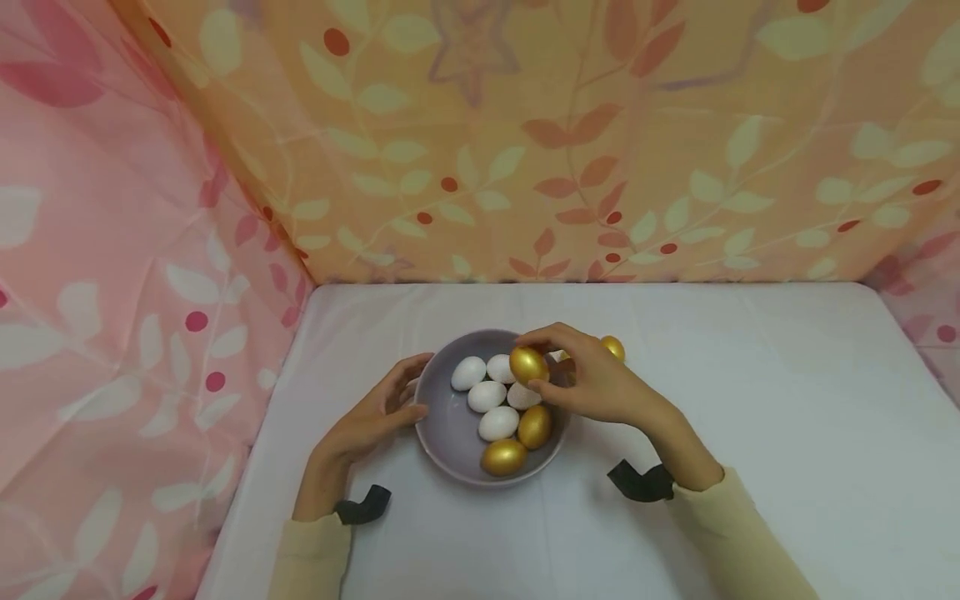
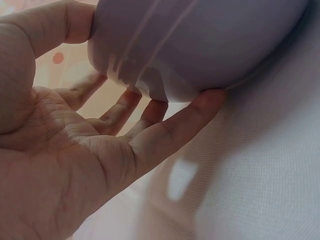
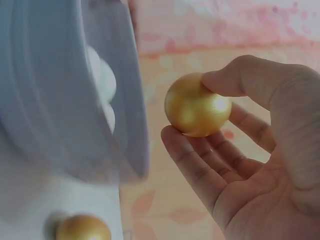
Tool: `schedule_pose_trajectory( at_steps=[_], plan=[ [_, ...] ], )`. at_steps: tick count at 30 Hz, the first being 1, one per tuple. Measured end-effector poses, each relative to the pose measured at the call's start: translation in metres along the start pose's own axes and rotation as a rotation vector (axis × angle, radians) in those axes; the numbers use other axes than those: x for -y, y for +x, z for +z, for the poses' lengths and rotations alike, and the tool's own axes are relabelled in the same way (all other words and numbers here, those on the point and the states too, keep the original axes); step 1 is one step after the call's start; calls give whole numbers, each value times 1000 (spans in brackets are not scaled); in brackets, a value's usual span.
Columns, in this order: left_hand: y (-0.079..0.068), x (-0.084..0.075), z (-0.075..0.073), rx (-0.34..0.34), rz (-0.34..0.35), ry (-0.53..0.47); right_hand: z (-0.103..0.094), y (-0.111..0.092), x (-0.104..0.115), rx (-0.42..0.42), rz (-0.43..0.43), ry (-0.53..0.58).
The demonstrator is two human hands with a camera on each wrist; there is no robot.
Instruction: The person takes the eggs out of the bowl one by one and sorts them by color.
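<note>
right fingers [image 3: 190, 165] pinch golden egg [image 3: 195, 107] at their tips, near bowl [image 1: 450, 429]; left fingers [image 2: 175, 129] hold bowl from side. smooth egg may slip, so pinch should be gentle but firm.

curtained-off workspace, home or studio can't tell, orange leaf-print fabric [image 1: 465, 142] hung across the back, creased pink leaf-print fabric [image 1: 112, 350] along the left, pink side panel [image 1: 930, 296] at far right, white cloth-covered tabletop [image 1: 750, 400] boxed in on those three sides
</note>
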State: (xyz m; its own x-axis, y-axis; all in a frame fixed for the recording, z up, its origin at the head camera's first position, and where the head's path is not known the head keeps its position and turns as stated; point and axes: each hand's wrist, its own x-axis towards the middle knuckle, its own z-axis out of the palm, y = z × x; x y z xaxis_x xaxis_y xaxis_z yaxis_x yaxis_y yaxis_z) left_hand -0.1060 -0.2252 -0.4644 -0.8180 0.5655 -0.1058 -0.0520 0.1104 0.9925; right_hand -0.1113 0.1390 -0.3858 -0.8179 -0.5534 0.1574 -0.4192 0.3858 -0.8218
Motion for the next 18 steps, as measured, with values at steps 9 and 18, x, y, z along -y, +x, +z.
schedule_pose_trajectory(
  at_steps=[9,18],
  plan=[
    [-1,1,-1,3,11,-1,-18,-21,-18,-146,42,49],
    [1,3,0,5,7,-13,-26,-36,-36,-263,62,110]
  ],
)
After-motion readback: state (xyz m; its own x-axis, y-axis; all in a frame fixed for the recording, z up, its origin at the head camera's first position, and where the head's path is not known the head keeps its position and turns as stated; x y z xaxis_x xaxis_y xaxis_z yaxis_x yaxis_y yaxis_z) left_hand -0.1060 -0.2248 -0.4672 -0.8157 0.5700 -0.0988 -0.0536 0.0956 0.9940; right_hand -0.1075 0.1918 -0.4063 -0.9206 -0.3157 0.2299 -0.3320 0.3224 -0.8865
